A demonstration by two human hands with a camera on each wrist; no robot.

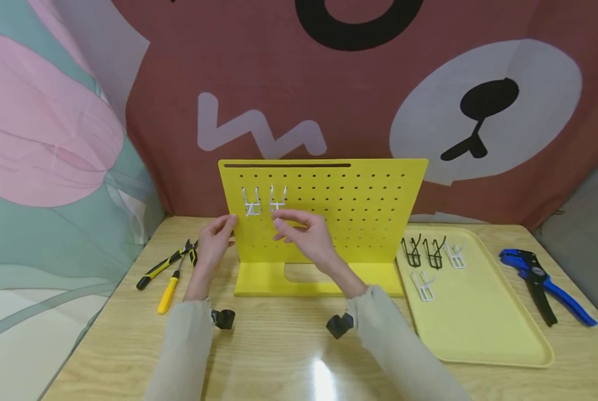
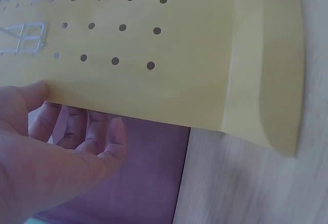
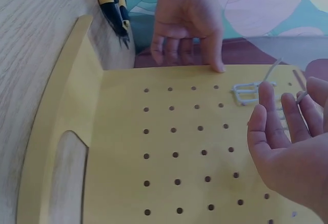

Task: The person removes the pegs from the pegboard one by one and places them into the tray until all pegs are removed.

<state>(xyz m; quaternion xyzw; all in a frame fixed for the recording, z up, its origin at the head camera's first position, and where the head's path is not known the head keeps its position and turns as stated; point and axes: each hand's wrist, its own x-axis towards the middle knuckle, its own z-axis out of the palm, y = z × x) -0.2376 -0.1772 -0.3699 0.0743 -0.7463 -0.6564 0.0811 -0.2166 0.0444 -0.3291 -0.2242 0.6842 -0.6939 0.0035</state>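
Note:
A yellow pegboard (image 1: pixel 369 254) stands upright on the table. The left hand (image 1: pixel 213 245) grips its left edge, thumb on the front face and fingers behind, as the left wrist view also shows of this hand (image 2: pixel 66 157). Two white wire hooks are on the board's upper left: one (image 1: pixel 252 209) is untouched, the other (image 1: pixel 277 205) is at the fingertips of the right hand (image 1: pixel 311 238). In the right wrist view the right hand (image 3: pixel 297 152) pinches a white wire end (image 3: pixel 301 97) between thumb and finger; the rest of that hook is mostly hidden.
Right of the board, a pale yellow tray (image 1: pixel 479 328) holds two black hooks (image 1: pixel 434 254) and two white ones (image 1: pixel 426 288). Blue-handled pliers (image 1: pixel 539 278) lie beyond it. Yellow-black pliers (image 1: pixel 160 269) and a yellow-handled screwdriver (image 1: pixel 168 294) lie at the left.

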